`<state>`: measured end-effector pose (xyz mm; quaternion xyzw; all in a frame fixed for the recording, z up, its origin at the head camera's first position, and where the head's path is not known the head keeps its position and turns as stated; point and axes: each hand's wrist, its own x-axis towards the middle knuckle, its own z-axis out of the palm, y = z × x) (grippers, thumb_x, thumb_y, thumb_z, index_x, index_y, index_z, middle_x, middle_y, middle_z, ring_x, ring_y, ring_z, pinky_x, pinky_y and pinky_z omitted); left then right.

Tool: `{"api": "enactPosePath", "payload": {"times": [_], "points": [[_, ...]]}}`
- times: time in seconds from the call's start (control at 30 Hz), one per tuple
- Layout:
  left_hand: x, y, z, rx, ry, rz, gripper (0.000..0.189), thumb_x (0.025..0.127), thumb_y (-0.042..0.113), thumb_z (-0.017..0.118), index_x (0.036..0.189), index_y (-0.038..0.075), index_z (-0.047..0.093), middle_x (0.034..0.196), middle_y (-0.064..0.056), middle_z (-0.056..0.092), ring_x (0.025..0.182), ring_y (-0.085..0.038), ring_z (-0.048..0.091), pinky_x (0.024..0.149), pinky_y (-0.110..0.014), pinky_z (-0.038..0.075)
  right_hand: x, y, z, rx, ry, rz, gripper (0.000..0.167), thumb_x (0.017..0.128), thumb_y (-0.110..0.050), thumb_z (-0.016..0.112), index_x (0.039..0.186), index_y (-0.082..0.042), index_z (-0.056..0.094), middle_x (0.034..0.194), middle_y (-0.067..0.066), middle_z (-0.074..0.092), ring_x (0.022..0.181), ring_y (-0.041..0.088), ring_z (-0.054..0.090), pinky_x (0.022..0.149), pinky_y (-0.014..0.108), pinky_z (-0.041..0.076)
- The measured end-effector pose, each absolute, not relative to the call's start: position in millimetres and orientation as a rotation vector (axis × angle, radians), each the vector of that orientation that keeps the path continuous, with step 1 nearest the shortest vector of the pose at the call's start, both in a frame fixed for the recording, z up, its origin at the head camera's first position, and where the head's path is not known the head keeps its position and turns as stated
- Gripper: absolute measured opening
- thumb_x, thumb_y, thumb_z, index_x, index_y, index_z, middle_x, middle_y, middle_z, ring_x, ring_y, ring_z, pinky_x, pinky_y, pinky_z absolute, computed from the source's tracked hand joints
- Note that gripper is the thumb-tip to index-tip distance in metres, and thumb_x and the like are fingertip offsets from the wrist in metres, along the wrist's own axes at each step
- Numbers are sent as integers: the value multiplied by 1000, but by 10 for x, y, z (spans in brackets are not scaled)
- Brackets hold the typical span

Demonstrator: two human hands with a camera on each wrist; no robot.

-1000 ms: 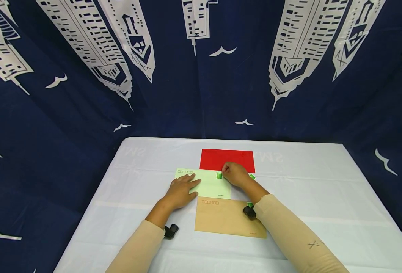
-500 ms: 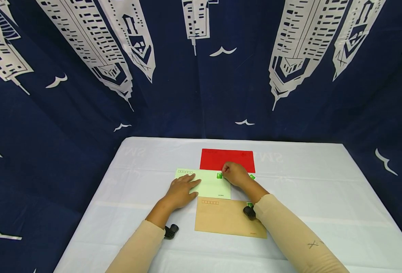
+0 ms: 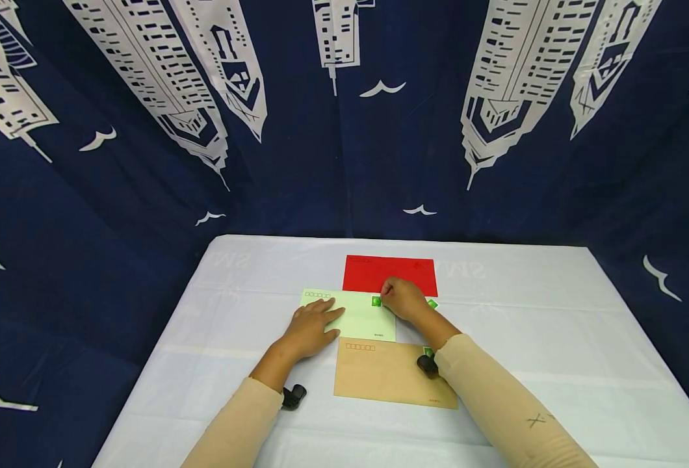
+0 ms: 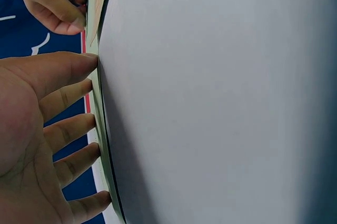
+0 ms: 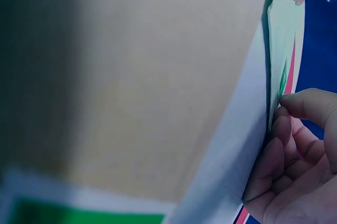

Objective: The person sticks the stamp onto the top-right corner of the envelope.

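Note:
In the head view my left hand [image 3: 311, 326] rests with spread fingers on the left part of a pale green envelope [image 3: 359, 320]. The left wrist view shows its fingertips [image 4: 93, 121] touching the paper. My right hand [image 3: 402, 298] is over the envelope's upper right corner with curled fingers. Thumb and forefinger appear to pinch the edge of a small green stamp [image 3: 376, 301] lying flat there; the right wrist view shows the thumb [image 5: 303, 102] at this stamp, the exact contact partly hidden. A second stamp [image 3: 433, 303] lies tilted on the table, right of the right hand.
A red envelope [image 3: 374, 273] lies behind the green one. In front is a brown kraft envelope [image 3: 391, 374] with a green stamp [image 3: 428, 351] at its upper right, partly covered by the wrist camera. All lie on a white-covered table [image 3: 251, 273] before a navy patterned cloth [image 3: 344, 162].

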<state>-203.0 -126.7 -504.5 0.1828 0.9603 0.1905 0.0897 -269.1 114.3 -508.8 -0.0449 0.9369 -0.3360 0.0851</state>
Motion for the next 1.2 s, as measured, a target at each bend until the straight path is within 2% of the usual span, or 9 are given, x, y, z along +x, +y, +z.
{"api": "enactPosePath", "payload": {"times": [0.5, 0.87, 1.2], "points": [[-2031, -1274, -5057, 542, 2854, 559, 52, 99, 29, 64, 148, 19, 53, 162, -8, 39, 153, -34, 31, 122, -63, 25, -2695, 1139, -5117, -115, 2811, -989, 6, 94, -16, 64, 91, -11, 63, 76, 5, 61, 75, 19, 56, 64, 25, 43], [-2035, -1275, -5061, 551, 2862, 552, 51, 98, 29, 65, 147, 19, 55, 161, -9, 41, 152, -34, 33, 121, -63, 27, -2672, 1155, -5093, -88, 2784, -1016, 9, 95, -18, 64, 95, -10, 62, 81, 6, 61, 78, 20, 56, 66, 26, 44], [-2034, -1256, -5070, 518, 2864, 584, 51, 98, 29, 65, 147, 19, 55, 162, -8, 40, 153, -34, 31, 122, -63, 24, -2663, 1178, -5064, -104, 2782, -1040, 10, 98, -17, 59, 96, -8, 62, 81, 6, 60, 75, 19, 55, 63, 25, 43]]}}
